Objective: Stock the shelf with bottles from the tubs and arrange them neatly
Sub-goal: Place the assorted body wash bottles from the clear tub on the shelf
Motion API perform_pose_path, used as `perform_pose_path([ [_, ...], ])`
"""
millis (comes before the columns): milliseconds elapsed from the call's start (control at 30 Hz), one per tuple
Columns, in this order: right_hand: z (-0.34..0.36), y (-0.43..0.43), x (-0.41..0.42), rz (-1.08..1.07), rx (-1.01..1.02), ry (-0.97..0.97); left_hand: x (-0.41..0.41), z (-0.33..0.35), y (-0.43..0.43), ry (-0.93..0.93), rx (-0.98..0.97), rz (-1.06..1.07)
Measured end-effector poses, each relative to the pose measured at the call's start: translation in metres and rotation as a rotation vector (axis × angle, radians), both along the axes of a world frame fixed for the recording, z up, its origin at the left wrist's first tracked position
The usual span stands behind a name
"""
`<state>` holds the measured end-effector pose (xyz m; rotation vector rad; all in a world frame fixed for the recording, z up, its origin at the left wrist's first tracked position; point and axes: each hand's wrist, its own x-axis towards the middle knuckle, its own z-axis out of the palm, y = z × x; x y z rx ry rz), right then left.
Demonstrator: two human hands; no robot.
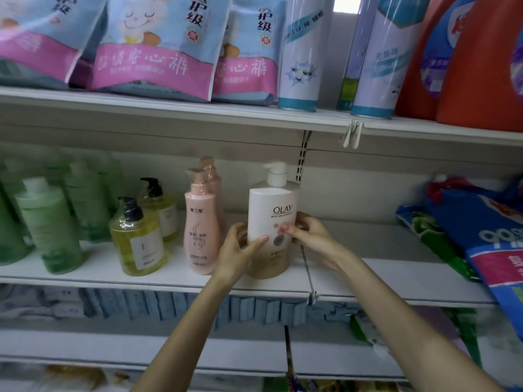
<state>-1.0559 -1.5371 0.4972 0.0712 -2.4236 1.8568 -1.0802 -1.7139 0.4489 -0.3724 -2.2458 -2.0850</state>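
Observation:
A white and beige Olay pump bottle (pixel 271 210) stands upright on the middle shelf (pixel 175 274), near its front edge. My left hand (pixel 239 250) grips its left side with the thumb across the front. On the bottle's right side, my right hand (pixel 308 234) holds it, fingertips on the label. Two pink pump bottles (pixel 198 222) stand just to its left, one behind the other. Further left are two yellow pump bottles (pixel 138 241) and several green bottles (pixel 51 224). No tubs are in view.
A metal divider (pixel 307 267) runs along the shelf just right of the Olay bottle. Blue and green bags (pixel 481 230) lean at the far right. The upper shelf holds pink and blue packs (pixel 152 52), spray cans (pixel 301 58) and orange jugs (pixel 481 66). Lower shelves hold blue packets (pixel 169 304).

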Motion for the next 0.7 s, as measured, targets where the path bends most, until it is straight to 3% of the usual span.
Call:
perform_pose_path([
  [200, -0.009, -0.002, -0.003, -0.087, 0.049, 0.081, 0.012, -0.021, 0.011, 0.061, 0.007, 0.23],
  [433, -0.031, 0.004, -0.005, 0.004, 0.033, 0.051, 0.017, -0.035, 0.018, 0.134, -0.049, 0.214],
  [700, -0.048, 0.001, -0.024, -0.132, 0.049, 0.143, -0.008, -0.032, 0.022, 0.106, 0.009, 0.154],
])
